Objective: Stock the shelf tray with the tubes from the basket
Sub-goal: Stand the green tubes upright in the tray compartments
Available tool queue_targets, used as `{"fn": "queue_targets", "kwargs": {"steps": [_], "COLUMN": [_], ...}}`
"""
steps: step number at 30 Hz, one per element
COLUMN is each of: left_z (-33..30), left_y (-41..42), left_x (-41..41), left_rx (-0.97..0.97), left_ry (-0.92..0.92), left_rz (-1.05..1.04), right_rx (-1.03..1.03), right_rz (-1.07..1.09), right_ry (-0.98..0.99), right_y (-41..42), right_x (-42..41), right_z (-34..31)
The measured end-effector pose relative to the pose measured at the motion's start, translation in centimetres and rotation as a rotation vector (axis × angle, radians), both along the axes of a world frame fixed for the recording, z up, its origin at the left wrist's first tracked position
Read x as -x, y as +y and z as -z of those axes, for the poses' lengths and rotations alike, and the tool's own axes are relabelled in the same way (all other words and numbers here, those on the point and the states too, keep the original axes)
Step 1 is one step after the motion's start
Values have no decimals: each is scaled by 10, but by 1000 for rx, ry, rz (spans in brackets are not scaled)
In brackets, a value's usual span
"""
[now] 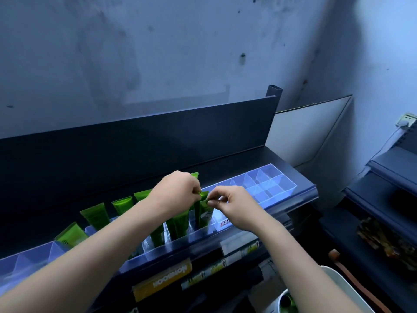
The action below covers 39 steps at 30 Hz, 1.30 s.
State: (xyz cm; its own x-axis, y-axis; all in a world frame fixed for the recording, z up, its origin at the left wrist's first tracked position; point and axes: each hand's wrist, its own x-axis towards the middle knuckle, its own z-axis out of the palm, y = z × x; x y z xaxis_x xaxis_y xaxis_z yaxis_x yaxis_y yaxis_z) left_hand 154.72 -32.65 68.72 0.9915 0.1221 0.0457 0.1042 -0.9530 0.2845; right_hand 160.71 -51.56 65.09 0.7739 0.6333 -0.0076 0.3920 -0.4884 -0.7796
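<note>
My right hand (234, 206) pinches the crimped top of a green tube (204, 214) between thumb and forefinger, while my left hand (178, 190) pinches the tube top (203, 195) just behind it. Both tubes stand upright in the clear divided tray (270, 188) on the dark shelf (237, 163), other green tubes (94, 214) lined up to their left. The white basket (334, 276) sits below right.

Stained, blue-grey plaster wall (158, 53) behind dark metal shelving (158, 141); pale board (309, 132) leaning in the corner, wall socket (407, 120) with white cable at right, second dark shelf unit (383, 199) alongside.
</note>
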Motion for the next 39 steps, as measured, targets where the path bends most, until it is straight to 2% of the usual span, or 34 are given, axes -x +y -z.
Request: {"fn": "queue_targets", "kwargs": {"steps": [11, 15, 18, 22, 26, 31, 35, 39], "left_z": [0, -6, -16, -15, 11, 83, 157, 220], "left_y": [4, 3, -16, -77, -158, -260, -323, -368], "left_x": [0, 2, 1, -8, -20, -26, -17, -3], "left_rx": [-124, -115, -83, -22, 32, 47, -68, -153], "left_ry": [-71, -183, -275, -256, -114, 197, 457, 667], "left_rz": [19, 7, 70, 230, 381, 568, 642, 701], "right_rx": [-5, -46, -35, 14, 56, 211, 343, 424], "right_rz": [17, 31, 101, 252, 414, 595, 691, 725], "right_ry": [4, 21, -5, 7, 28, 89, 279, 509], "right_y": [2, -11, -36, -96, -172, -279, -348, -381], "right_x": [5, 5, 1, -9, -4, 28, 63, 97], "right_z": [2, 1, 2, 19, 40, 86, 149, 217]}}
